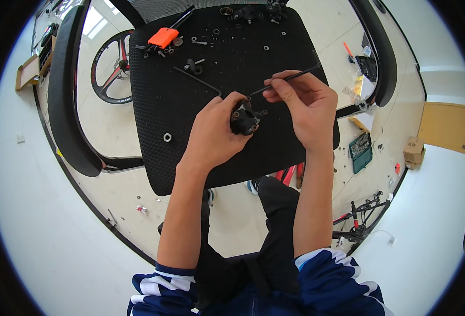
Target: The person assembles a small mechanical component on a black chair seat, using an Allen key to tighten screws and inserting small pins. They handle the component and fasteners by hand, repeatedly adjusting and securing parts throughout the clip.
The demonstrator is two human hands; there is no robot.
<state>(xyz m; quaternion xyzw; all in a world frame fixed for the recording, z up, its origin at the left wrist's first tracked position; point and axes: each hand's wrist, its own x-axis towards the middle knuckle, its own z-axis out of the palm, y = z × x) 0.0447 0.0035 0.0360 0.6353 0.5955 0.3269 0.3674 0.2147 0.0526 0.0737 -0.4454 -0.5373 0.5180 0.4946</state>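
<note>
Left hand [215,134] and right hand [303,108], both gripping

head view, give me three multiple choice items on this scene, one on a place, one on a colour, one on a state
1. Where does the loose nut lie?
A. on the black mat, to the left of the left hand
B. on the floor by the wheel
C. in the green case

2. What colour is the tool handle at the far edge of the mat?
A. blue
B. orange
C. white

3. What is the right hand doing?
A. lying flat and empty on the mat
B. gripping the wheel
C. pinching a thin hex key

Answers:
1. A, the nut sits alone on the mat, left of the left hand.
2. B, the handle is bright orange among small screws.
3. C, thumb and fingers pinch the hex key, whose tip points at the small black part held by the left hand.
</note>
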